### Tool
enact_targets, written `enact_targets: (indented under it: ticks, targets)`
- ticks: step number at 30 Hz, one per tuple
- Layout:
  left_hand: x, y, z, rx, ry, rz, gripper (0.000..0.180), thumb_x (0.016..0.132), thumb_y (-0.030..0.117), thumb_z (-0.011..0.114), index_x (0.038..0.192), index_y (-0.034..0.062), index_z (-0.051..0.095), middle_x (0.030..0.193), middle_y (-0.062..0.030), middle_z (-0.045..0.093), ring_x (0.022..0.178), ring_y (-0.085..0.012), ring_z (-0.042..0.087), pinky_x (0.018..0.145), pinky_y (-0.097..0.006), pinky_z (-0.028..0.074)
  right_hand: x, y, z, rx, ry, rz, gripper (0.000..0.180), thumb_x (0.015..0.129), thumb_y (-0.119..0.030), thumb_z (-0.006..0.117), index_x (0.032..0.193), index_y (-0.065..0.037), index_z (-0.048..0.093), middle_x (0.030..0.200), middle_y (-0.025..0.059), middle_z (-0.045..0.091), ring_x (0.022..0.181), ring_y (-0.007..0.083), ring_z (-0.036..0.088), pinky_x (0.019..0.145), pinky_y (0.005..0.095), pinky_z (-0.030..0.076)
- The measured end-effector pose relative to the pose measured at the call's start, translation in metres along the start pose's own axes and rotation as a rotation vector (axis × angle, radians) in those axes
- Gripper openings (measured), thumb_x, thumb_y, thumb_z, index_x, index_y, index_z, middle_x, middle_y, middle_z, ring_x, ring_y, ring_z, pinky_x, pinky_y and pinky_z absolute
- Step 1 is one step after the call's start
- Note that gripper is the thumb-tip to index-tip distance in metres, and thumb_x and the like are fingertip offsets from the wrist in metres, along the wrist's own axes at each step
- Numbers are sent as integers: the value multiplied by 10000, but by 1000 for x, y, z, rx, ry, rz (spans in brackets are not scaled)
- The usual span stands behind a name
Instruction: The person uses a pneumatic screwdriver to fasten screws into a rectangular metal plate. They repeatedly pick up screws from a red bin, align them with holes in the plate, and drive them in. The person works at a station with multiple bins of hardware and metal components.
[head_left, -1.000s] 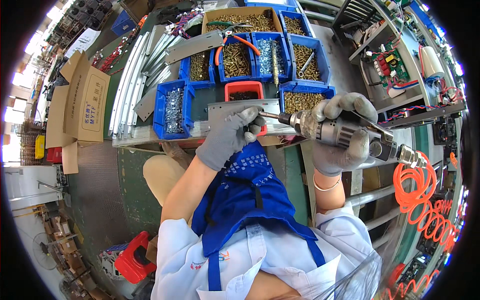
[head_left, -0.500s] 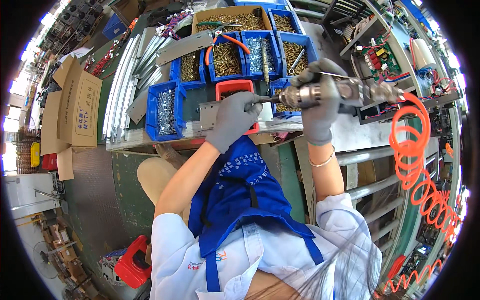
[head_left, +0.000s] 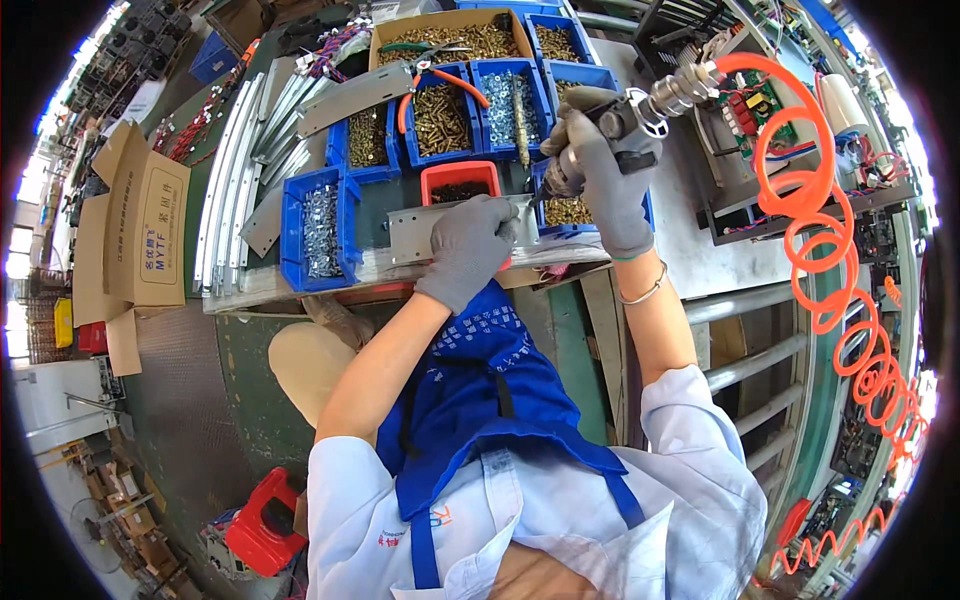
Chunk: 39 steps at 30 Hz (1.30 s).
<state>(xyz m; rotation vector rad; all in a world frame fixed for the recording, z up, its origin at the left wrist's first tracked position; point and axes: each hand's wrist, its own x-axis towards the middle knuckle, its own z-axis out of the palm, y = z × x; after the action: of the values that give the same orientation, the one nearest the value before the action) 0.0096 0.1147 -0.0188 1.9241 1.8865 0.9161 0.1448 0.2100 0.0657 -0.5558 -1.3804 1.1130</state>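
My left hand, in a grey glove, is closed on a flat metal plate at the near edge of the bench. Its fingers curl over the plate close to its right end. A grey-gloved right hand, also mine, grips an air screwdriver by its body. The driver is tilted, with its bit end pointing down and left toward the plate's right end. I cannot tell whether the bit touches the plate. Just beyond the plate sits a red bin of small dark screws.
Blue bins of screws and nuts surround the work spot, with orange-handled pliers lying across them. Metal strips lie at left, near an open carton. An orange coiled hose hangs at right beside a chassis with circuit boards.
The screwdriver has swung from nearly level to a steep tilt, its hose end rising away from me. My right hand turned with it. My left hand still holds the plate.
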Motion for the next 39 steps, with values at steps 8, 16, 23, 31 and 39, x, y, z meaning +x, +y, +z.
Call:
enact_targets:
  ticks: [8,16,23,31,39]
  targets:
    - [1,6,-2,16,-29,-33,135,783,191,657,874,94,682,759,-90,590,734,-286,585,655,-405,457,6,-3,21,-79,-125,93,152,793,-72,668,925,2,649,697,-20,594,582,32,542,527,200,447]
    - [7,2,-21,-511,-190,-246,245,823,92,614,1053,14,647,894,-97,642,813,-184,642,698,-333,526,3,-32,20,-28,-120,20,133,827,-47,632,950,-1,656,716,-7,603,606,29,539,524,195,442]
    - [1,-14,-33,-1593,-286,-474,345,928,83,534,1245,-53,515,1140,-157,617,897,-197,672,754,-241,581,-32,-66,6,429,-79,-38,271,873,-76,535,1132,-7,496,954,149,596,768,213,628,685,379,562]
    - [-6,-6,-33,-1550,-202,-556,349,929,261,597,1147,-10,572,959,-82,660,756,-96,650,546,-145,537,-46,-69,0,525,-18,-56,328,839,-95,556,1155,-29,497,962,133,585,810,215,617,698,409,567]
    - [-7,6,-30,-1681,-243,-646,286,914,320,617,992,45,597,770,-3,579,602,-26,532,405,-119,380,-45,-60,-2,540,-13,-97,323,856,-101,548,1167,-32,491,993,136,583,827,217,615,721,416,565]
